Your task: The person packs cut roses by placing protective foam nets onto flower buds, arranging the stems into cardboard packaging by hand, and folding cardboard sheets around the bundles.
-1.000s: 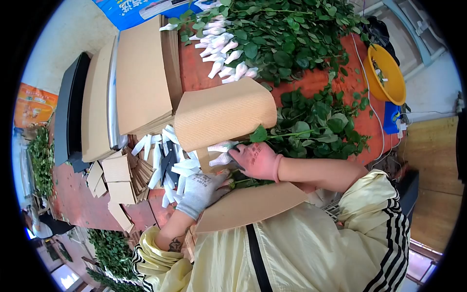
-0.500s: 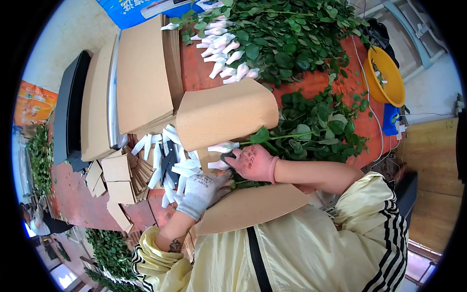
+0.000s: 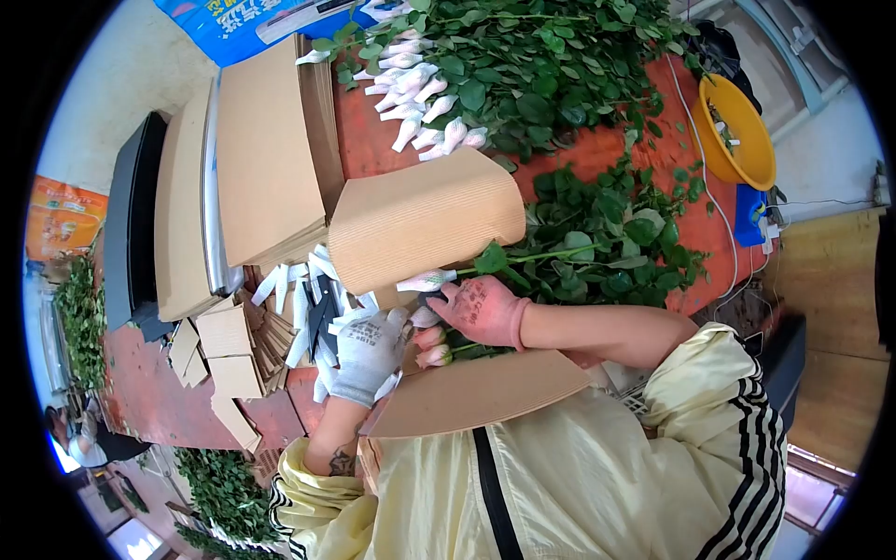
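My right hand (image 3: 483, 311), in a pink glove with dark fingertips, is closed at the tops of rose stems, with a net-sleeved rose (image 3: 427, 280) lying just above its fingers. Below the fingertips are bare pink rose heads (image 3: 433, 347), their stems running right under my wrist. My left hand (image 3: 371, 357), in a pale grey glove, lies left of these heads over the edge of a pile of white foam sleeves (image 3: 299, 322). Its fingers are bent; what they hold, if anything, is hidden. A curved corrugated cardboard sheet (image 3: 485, 397) lies against my body under the roses.
A corrugated cardboard wrap (image 3: 429, 219) sits ahead of my hands. Behind it lie sleeved roses (image 3: 411, 89) with leafy stems. Cardboard stacks (image 3: 266, 159), small cardboard pieces (image 3: 233, 355) and black scissors (image 3: 322, 313) are at left. A yellow basin (image 3: 737, 131) stands at right.
My left hand has shifted left, away from the rose heads, uncovering pink blooms. My right hand has stayed nearly in place. The view has turned slightly.
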